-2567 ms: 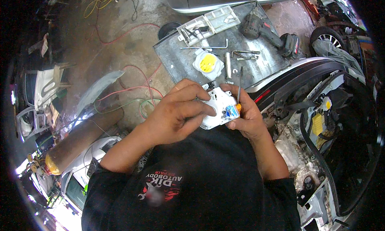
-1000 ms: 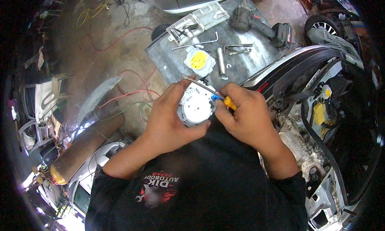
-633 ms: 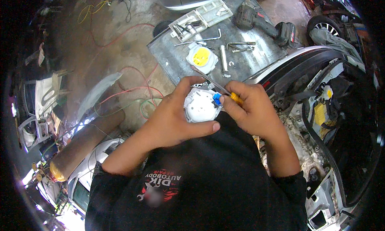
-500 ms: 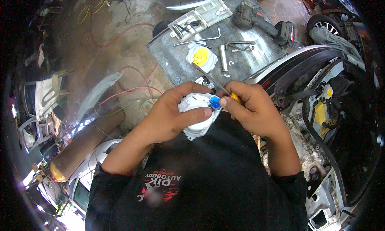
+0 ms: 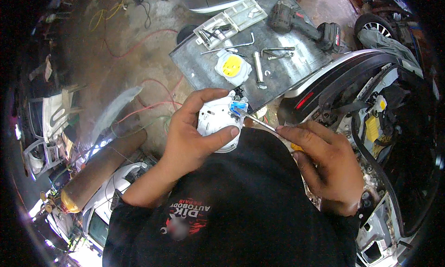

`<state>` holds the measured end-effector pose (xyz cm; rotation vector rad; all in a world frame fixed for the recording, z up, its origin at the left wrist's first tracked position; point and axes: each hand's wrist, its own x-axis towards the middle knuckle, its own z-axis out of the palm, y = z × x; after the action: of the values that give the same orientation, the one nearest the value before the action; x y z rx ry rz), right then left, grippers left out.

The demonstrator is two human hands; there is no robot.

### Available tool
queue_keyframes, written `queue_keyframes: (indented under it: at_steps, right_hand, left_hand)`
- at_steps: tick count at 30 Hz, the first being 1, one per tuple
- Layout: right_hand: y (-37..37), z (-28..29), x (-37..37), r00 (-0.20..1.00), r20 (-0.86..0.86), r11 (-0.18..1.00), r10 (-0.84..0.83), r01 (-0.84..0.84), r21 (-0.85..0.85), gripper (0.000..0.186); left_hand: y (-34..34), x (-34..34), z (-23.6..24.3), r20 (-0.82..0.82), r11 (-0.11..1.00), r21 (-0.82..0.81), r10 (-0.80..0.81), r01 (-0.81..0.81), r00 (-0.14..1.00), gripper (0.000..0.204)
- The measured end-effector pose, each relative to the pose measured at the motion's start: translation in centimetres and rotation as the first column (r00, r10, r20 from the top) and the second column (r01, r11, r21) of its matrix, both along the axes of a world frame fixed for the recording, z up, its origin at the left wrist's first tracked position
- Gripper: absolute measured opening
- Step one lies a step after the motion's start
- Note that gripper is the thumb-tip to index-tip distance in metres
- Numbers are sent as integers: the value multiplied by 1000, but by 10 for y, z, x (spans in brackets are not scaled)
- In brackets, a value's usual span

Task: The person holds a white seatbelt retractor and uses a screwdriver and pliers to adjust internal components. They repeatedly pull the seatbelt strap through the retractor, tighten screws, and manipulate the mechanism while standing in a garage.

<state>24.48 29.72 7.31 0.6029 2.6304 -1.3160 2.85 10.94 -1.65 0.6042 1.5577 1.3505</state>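
Observation:
My left hand (image 5: 187,128) is closed around a round white plastic housing (image 5: 212,121), thumb across its near side and fingers along the far edge. A small blue connector piece (image 5: 238,107) sits at the housing's right edge. My right hand (image 5: 327,158) grips a screwdriver (image 5: 264,123) with a yellow-orange handle, mostly hidden in the palm. Its metal shaft points left, and the tip meets the blue piece. Beyond the housing, a similar white part with a yellow centre (image 5: 232,67) lies on the metal-topped table (image 5: 194,70).
On the table are an open plastic organizer case (image 5: 232,21), a cordless impact wrench (image 5: 301,24), a socket tube (image 5: 258,66) and several hand tools. A car body (image 5: 384,105) stands close on my right. Red hoses (image 5: 155,102) run over the floor at left.
My right hand has moved right and nearer to me, away from the housing. The screwdriver has swung round, its tip now at the blue piece. The left hand and housing shifted slightly left and away.

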Motion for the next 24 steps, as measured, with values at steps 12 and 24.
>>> queue_keyframes:
  at_steps: [12, 24]
  right_hand:
    - [-8, 6, 7, 996, 84, 999, 4, -7, 33, 51]
    - [-20, -15, 10, 996, -38, 994, -83, 80, -75, 51]
  left_hand:
    - [-4, 8, -5, -265, 997, 66, -16, 35, 964, 70]
    - [-2, 16, -4, 13, 997, 70, 43, -44, 999, 67]
